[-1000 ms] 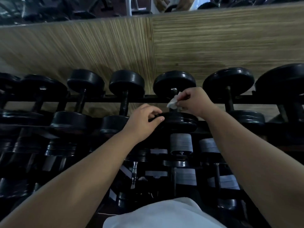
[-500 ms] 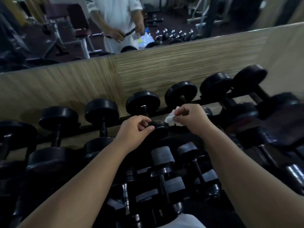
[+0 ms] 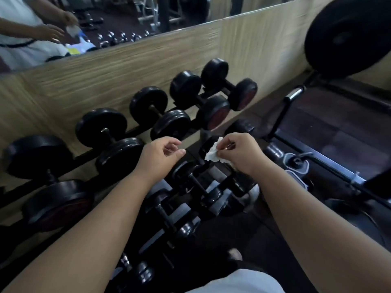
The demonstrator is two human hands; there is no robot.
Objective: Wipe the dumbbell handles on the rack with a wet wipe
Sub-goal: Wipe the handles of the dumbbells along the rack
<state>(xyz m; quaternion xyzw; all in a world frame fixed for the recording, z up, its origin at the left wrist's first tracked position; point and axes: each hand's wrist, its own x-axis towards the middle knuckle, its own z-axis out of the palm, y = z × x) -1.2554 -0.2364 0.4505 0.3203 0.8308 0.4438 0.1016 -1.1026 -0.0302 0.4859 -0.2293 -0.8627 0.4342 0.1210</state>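
Observation:
Black dumbbells (image 3: 160, 115) lie in a row on the top tier of the rack (image 3: 84, 154), their handles pointing towards me. Smaller dumbbells (image 3: 196, 182) fill the lower tiers. My right hand (image 3: 241, 153) pinches a crumpled white wet wipe (image 3: 212, 154) in the air above the rack's right end, touching no handle. My left hand (image 3: 160, 155) hovers beside it with fingers loosely curled and nothing in it, just right of a dumbbell's near head (image 3: 120, 155).
A wood-grain wall panel (image 3: 127, 68) backs the rack, with a mirror (image 3: 105, 22) above it reflecting a person and gym gear. To the right stand a bench frame (image 3: 296, 163) and a large black weight plate (image 3: 347, 37) on a bar.
The view has swung to the right end of the rack. My left hand has let go of the dumbbell head. My right hand has lifted the wipe away from the handle.

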